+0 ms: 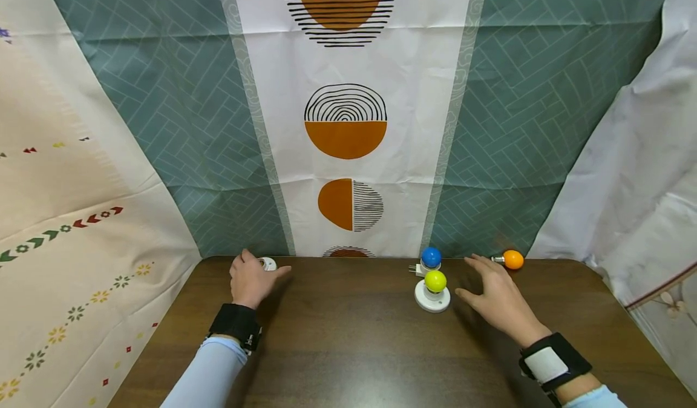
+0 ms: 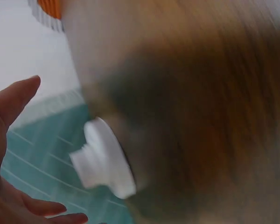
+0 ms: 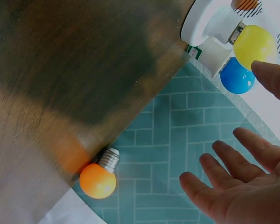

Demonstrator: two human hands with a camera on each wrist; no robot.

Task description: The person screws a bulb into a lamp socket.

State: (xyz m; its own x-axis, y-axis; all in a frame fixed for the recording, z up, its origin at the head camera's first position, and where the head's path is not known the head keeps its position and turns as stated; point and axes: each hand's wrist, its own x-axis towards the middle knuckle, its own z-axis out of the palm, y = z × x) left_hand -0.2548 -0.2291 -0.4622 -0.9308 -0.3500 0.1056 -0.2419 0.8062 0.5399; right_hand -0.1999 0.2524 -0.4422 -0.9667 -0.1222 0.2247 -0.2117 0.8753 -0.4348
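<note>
At the far left of the table, a white lamp socket (image 1: 268,264) stands beside my left hand (image 1: 251,281). Its round base and raised collar (image 2: 105,161) show in the left wrist view, apart from my spread thumb and fingers. My right hand (image 1: 501,302) hovers with loosely bent fingers between two groups of bulbs, touching none. To its left, a yellow bulb (image 1: 435,281) sits upright in a round white socket (image 1: 432,301). Behind that, a blue bulb (image 1: 431,257) is in a white plug-in holder (image 1: 420,270). An orange bulb (image 3: 98,181) lies on its side beyond my right fingers.
The brown wooden table (image 1: 348,335) ends at a hanging cloth (image 1: 218,154) with green panels and a white middle strip. Pale patterned cloth (image 1: 81,263) hangs at the left, and white cloth (image 1: 615,172) at the right.
</note>
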